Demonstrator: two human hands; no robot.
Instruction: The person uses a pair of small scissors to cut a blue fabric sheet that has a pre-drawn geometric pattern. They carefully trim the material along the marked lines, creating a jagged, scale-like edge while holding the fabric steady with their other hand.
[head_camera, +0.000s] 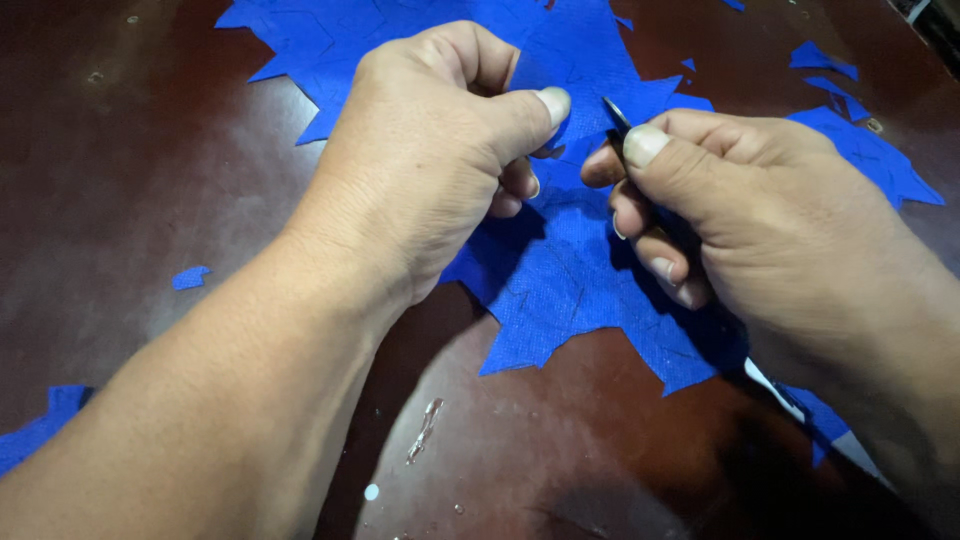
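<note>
Fingers (540, 105) of left hand (430, 160) pinching blue fabric sheet (560, 270); right hand (740, 220) fingers gripping thin dark tool (616, 113) just right of that fabric's pinched edge, over tabletop (150, 200).

Single view from a head-worn camera, looking steeply down and forward at close range onto the dark red-brown table (150, 200). Both forearms enter from the bottom edge; the table fills the frame, its far edge just visible at top right.
</note>
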